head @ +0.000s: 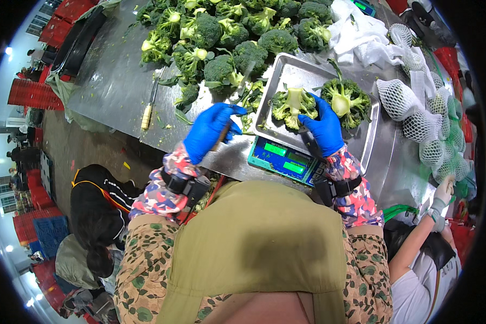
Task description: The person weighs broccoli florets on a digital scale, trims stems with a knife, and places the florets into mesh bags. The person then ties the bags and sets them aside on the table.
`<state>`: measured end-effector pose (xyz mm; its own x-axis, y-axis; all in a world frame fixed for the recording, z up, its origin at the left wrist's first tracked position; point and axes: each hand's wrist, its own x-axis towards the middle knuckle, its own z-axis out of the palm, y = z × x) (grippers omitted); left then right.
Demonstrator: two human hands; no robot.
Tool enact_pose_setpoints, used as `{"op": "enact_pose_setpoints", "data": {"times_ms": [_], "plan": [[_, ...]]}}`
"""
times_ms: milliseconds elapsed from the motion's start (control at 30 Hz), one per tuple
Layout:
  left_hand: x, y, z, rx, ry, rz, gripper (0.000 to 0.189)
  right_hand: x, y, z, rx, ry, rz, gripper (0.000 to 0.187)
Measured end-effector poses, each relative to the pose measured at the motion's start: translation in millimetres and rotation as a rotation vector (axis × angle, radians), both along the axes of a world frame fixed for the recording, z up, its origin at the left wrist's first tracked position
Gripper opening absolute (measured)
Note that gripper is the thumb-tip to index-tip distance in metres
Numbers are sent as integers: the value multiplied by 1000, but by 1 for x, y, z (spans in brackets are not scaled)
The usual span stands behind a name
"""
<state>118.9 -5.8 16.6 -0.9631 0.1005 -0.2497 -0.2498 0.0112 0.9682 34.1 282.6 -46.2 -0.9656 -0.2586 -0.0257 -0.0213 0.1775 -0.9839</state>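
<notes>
My left hand point(211, 128), in a blue glove, grips a knife by its brown handle point(222, 135). The blurred blade point(248, 75) points away from me over leafy trimmings point(249, 99). In a matching glove, my right hand point(325, 126) holds a broccoli head point(295, 106), stem side up, above a shallow metal tray point(281, 67). Another broccoli head point(344, 101) lies stem up on the tray, close to my right fingers. Under the tray sits a digital scale point(285, 160) with lit green displays.
Many broccoli heads point(222, 38) pile up at the far side of the steel table point(109, 77). A second knife point(149, 107) lies left. White foam net sleeves point(401, 101) and netted broccoli line the right, where a co-worker's gloved hand point(443, 192) grips green netting. Another person point(101, 214) bends at lower left.
</notes>
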Motion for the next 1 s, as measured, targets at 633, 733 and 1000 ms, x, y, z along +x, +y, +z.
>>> {"op": "enact_pose_setpoints", "data": {"times_ms": [633,733,1000], "plan": [[-20,73,-26,-149,-278,-258,34,12,-10,5,202,81,-56,44],[-31,58,-30,-777,147,-287,31,9,-7,-1,186,64,-49,43],[-68,-18,-66,-696,-3,192,36,12,-4,8,64,63,-51,67]]}}
